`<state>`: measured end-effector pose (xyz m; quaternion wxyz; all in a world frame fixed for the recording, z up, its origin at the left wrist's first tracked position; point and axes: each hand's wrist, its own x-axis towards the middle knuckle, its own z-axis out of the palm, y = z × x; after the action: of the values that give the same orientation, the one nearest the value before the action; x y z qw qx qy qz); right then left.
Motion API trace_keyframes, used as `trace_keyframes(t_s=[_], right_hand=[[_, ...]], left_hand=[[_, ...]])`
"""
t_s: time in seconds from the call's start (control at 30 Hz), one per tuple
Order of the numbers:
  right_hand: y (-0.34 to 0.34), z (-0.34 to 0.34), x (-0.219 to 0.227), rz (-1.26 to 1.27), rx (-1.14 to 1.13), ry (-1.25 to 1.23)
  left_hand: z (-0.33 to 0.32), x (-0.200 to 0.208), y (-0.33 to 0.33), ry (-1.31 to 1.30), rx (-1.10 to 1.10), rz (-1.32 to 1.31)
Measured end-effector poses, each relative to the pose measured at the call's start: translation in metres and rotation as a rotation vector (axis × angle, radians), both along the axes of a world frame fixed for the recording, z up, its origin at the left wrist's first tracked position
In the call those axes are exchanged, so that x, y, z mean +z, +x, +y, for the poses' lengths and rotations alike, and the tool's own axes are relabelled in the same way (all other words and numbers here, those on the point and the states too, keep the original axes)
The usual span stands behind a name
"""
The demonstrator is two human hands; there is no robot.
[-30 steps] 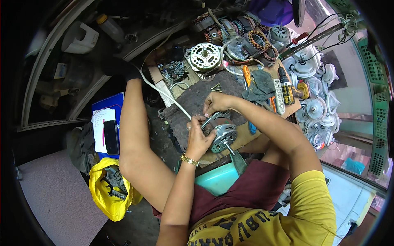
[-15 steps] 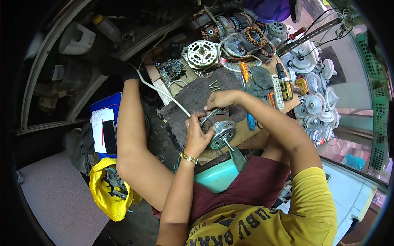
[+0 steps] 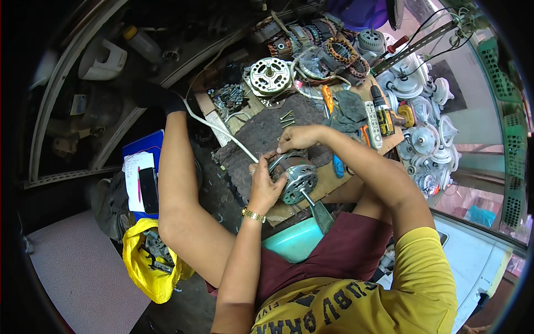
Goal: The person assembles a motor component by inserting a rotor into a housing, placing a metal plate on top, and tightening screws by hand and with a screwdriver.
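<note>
A small electric motor (image 3: 298,183) with a slotted metal end cover lies tilted on the dark cloth (image 3: 245,139), its shaft pointing toward me. My left hand (image 3: 267,186) wraps the motor's left side, thumb against the cover. A white cable (image 3: 222,132) runs in to my left fingers. My right hand (image 3: 297,138) is pinched at the motor's far edge, close to my left fingertips and some thin wires. What sits between those right fingers is too small to make out. Just beyond lie several long bolts (image 3: 287,118).
Behind stand another motor (image 3: 270,75) and several copper-wound stators (image 3: 342,51). To the right lie a cordless drill (image 3: 384,114), a power strip (image 3: 372,126) and white plastic pulleys (image 3: 425,139). A turquoise basin (image 3: 295,240) sits below the board's front edge; a yellow bag (image 3: 139,261) is left.
The view has shifted slightly. My right fingertips have drawn a little closer to my left fingers at the motor's far edge; the left hand keeps its hold.
</note>
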<state>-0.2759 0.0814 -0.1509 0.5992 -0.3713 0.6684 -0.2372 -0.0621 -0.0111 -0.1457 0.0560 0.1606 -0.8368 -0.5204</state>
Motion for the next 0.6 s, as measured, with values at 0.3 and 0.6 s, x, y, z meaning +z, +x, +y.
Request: trace_keyframes(t_s=[0.3, 0.6], right_hand=[[0.005, 0.003, -0.007, 0.009, -0.107, -0.02], [-0.006, -0.012, -0.017, -0.054, 0.044, -0.05]], left_hand=[[0.002, -0.002, -0.002, -0.021, 0.065, 0.024], [0.009, 0.0, -0.008, -0.083, 0.101, -0.021]])
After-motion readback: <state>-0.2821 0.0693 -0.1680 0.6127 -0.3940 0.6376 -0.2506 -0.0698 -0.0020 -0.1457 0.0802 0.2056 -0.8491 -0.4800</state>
